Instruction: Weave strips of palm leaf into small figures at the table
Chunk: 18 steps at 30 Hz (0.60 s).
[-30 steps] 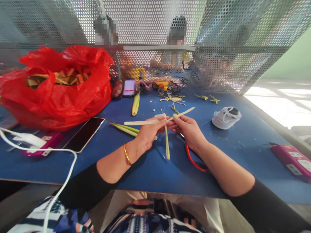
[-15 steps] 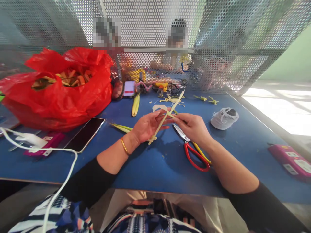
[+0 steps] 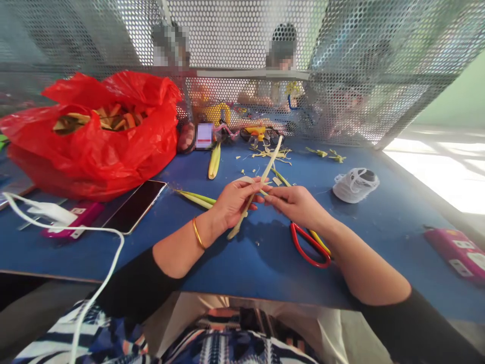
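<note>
Pale plant strips (image 3: 272, 164) cross between my two hands, one long piece slanting up to the right and its lower end pointing toward me. My left hand (image 3: 237, 201) pinches the long strip near its middle, thumb on top. Close against it, my right hand (image 3: 293, 202) has its fingers pressed together on a strip at the crossing. Red and yellow handled scissors (image 3: 310, 247) lie under my right hand, which hides their blades. Green and yellow stalks (image 3: 195, 198) lie left of my left wrist, and a yellow-green husk piece (image 3: 214, 162) lies farther back.
At the left are a red plastic bag (image 3: 94, 162), a dark phone (image 3: 136, 207), and a white cable (image 3: 117, 258). A white thread spool (image 3: 355, 186) and a pink power strip (image 3: 456, 250) are at the right. Behind stands a perforated metal screen (image 3: 231, 45), with people beyond.
My left fingers, spread before, have closed on the strip. My right hand has come closer and slightly lower, now covering the scissor blades. The long strip stands a little steeper.
</note>
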{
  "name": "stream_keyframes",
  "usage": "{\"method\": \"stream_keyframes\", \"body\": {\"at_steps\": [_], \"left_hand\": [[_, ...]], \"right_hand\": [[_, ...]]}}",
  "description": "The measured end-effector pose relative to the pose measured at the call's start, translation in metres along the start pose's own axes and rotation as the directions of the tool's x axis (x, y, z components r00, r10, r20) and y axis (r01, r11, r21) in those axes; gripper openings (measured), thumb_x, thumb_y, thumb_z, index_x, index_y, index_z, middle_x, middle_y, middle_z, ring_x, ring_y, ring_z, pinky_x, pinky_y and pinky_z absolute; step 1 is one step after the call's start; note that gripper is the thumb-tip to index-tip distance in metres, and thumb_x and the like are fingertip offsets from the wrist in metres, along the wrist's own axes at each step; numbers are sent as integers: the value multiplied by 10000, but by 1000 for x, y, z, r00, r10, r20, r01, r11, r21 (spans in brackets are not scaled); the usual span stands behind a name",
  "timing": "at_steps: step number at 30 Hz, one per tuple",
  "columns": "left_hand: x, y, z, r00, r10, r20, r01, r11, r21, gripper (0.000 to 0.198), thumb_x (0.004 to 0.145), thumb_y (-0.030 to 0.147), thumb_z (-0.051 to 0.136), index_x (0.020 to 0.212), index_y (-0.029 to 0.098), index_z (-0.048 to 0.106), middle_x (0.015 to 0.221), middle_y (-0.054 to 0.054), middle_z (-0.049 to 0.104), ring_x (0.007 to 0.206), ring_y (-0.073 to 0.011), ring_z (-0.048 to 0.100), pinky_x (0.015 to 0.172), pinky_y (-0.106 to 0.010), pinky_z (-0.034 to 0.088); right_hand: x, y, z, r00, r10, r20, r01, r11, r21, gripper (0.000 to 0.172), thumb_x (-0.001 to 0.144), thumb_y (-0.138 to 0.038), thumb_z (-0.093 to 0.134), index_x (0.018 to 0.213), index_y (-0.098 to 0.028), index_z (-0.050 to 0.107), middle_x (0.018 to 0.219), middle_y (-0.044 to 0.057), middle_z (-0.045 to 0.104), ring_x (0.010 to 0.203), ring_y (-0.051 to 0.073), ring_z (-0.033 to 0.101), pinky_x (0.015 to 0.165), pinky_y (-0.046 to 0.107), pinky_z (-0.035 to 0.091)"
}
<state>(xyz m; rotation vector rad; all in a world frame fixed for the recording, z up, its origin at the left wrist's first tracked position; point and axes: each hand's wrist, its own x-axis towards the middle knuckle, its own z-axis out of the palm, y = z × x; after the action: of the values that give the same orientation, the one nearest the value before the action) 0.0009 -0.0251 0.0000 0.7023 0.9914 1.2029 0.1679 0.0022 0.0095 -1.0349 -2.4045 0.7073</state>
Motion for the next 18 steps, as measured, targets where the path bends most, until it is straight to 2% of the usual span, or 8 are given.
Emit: {"method": "stream_keyframes", "body": {"at_steps": [3, 5, 7, 8, 10, 12, 15, 18], "left_hand": [[-2, 3, 1, 999, 25, -30, -24, 1000, 8, 146, 749, 200, 694, 876, 132, 720, 775, -40, 713, 472, -55, 556, 395, -155, 405], [-5, 3, 3, 996, 79, -29, -75, 992, 97, 117, 746, 186, 678, 836, 121, 717, 734, -36, 705, 467, -64, 564, 394, -159, 414], [-11, 1, 7, 995, 93, 39, -100, 960, 261, 56, 730, 137, 657, 732, 108, 704, 661, -33, 688, 442, -73, 559, 376, -162, 403], [-14, 0, 9, 993, 58, 101, -91, 927, 363, 92, 722, 101, 630, 650, 105, 686, 585, -26, 659, 413, -76, 542, 358, -162, 383], [-20, -3, 14, 980, 15, 196, -114, 856, 504, 196, 728, 57, 558, 571, 118, 659, 451, 4, 579, 364, -73, 495, 358, -164, 384], [-24, -7, 17, 963, -19, 268, -139, 817, 560, 184, 719, 66, 556, 576, 132, 651, 437, 14, 566, 373, -89, 511, 361, -174, 396], [-26, -13, 18, 953, -55, 298, -129, 816, 563, 113, 718, 126, 605, 617, 139, 653, 514, -2, 614, 411, -107, 552, 365, -185, 406], [-24, -16, 18, 954, -85, 288, -100, 814, 572, 183, 758, 192, 616, 588, 132, 647, 511, -18, 609, 414, -110, 558, 383, -193, 419]], "right_hand": [[-3, -4, -3, 960, -102, -259, 76, 991, -107, 317, 888, -409, 521, 743, -177, 680, 621, 1, 583, 568, 117, 500, 564, 246, 369], [-7, -10, -5, 838, -226, -497, 120, 964, -237, 289, 882, -415, 547, 821, -182, 707, 722, 36, 624, 658, 145, 555, 637, 277, 402], [-11, -16, -5, 751, -337, -569, 121, 916, -383, 295, 879, -431, 555, 857, -188, 722, 772, 59, 633, 736, 175, 573, 730, 325, 411], [-12, -18, -4, 758, -361, -543, 108, 891, -441, 308, 876, -447, 557, 845, -193, 727, 776, 64, 633, 754, 186, 570, 768, 352, 404], [-12, -22, -1, 843, -325, -428, 92, 872, -482, 364, 876, -487, 542, 762, -197, 728, 756, 65, 628, 764, 197, 558, 819, 402, 386], [-10, -23, 3, 932, -201, -300, 84, 928, -363, 444, 885, -517, 508, 654, -190, 701, 702, 55, 613, 730, 185, 555, 801, 403, 402], [-7, -21, 8, 993, 57, -104, -43, 990, 136, 440, 847, -548, 540, 640, -179, 659, 678, 24, 601, 574, 133, 561, 588, 309, 444], [-7, -21, 12, 970, 236, 61, -228, 787, 573, 372, 732, -545, 668, 672, -186, 588, 588, -24, 568, 393, 114, 518, 372, 255, 373]]}}
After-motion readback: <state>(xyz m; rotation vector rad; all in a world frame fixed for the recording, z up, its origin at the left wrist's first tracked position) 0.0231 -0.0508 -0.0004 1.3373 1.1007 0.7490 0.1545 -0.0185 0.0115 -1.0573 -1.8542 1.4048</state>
